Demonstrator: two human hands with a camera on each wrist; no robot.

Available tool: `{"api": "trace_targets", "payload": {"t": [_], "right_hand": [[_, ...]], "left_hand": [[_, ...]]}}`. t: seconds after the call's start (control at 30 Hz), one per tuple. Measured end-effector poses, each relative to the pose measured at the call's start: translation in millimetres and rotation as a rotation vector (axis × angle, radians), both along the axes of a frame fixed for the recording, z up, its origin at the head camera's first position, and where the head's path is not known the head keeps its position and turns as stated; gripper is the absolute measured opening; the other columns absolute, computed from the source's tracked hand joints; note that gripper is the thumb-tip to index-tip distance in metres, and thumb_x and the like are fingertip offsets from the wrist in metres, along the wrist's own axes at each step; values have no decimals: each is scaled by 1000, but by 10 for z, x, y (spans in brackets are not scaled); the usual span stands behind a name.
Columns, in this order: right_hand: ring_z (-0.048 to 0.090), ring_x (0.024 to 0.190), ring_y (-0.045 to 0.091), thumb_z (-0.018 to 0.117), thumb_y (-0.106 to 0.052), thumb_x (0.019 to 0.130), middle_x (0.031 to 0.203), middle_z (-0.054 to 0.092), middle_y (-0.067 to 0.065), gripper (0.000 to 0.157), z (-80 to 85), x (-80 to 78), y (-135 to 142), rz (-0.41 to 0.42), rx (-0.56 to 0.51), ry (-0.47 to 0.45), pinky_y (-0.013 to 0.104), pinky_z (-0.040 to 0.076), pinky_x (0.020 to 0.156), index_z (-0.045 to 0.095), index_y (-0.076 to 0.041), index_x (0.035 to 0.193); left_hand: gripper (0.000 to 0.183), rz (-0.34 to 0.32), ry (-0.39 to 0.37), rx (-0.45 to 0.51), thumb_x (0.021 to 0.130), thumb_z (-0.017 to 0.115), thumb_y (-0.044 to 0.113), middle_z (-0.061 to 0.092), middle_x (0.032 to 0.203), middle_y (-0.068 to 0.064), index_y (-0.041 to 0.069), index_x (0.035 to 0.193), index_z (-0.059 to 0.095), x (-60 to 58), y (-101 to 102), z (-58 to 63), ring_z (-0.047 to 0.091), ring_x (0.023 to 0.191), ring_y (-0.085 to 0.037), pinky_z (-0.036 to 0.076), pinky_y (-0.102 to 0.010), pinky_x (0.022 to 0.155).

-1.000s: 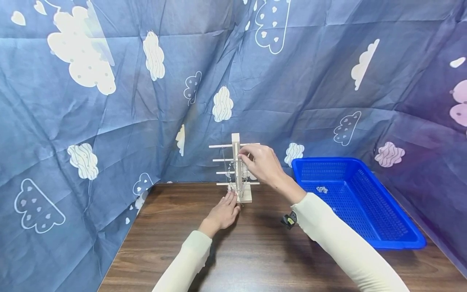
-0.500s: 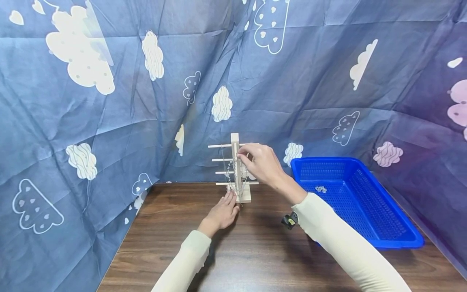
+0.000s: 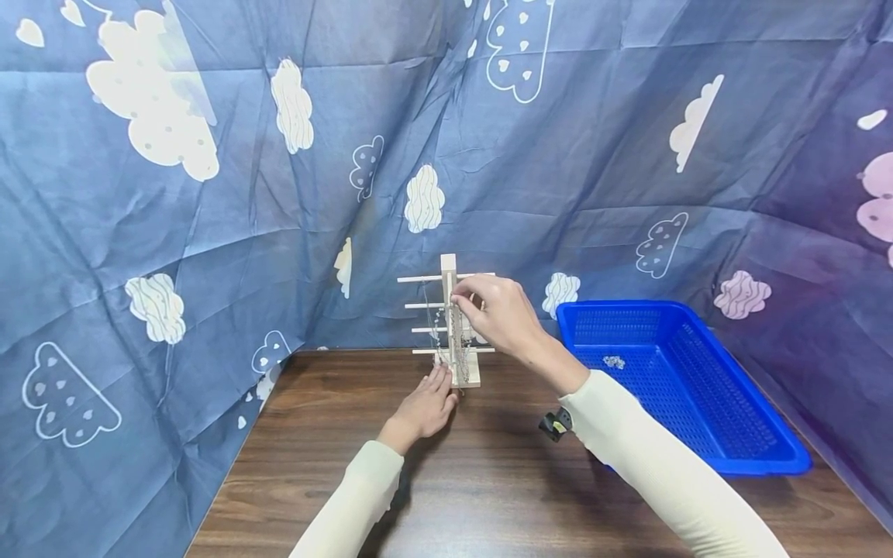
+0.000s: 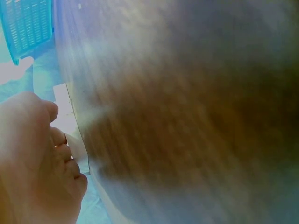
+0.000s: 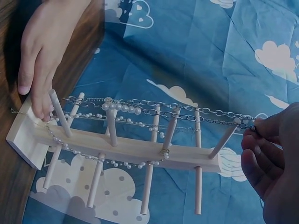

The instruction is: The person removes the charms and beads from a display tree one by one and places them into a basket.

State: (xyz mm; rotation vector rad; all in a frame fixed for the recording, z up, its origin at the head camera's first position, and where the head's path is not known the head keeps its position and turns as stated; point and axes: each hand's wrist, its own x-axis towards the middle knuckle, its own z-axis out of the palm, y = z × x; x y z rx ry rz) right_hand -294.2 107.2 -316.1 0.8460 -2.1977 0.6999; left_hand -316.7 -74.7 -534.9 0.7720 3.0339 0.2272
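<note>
One pearl-set metal chain (image 5: 125,108) hangs pinched in my right hand (image 3: 505,314) in front of the wooden stand (image 5: 131,144), whose base (image 3: 473,377) my left hand (image 3: 427,403) touches with straight fingers. Likely light, limp and tangle-prone, it is best held by its end.

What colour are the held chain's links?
The links are metallic grey, clearest in the right wrist view.

Looks bright and mostly sharp in head view; shows glare low on the dark brown wood-grain tabletop (image 3: 481,488), soft shadows beneath pale-sleeved forearms (image 3: 659,453). Left wrist: turns hazy, cyan-tinted, heavily blurred. Right wrist: runs dimmer, bluish, crisper; leaves bare right hand (image 5: 282,172) shadowed.
</note>
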Motion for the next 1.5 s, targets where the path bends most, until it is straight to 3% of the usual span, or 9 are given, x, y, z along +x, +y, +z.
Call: {"api": "trace_targets", "payload": {"t": [0.73,1.5], "right_hand": [[60,63,7,70,-17,90,87,73,0,10,112,12,99,25,-16,67,21,51,57,75,-11,96],[58,63,8,70,-19,90,83,72,-2,7,291,-46,501,-56,-59,130,24,50,56,75,-13,92]], "left_hand": [[58,13,-5,20,106,30,32,14,164,-15,0,154,23,-9,1,3,15,153,-29,23,-45,124],[58,8,-5,18,106,28,32,15,164,-16,0,155,23,-2,-4,14,15,153,-30,22,-45,124]]}}
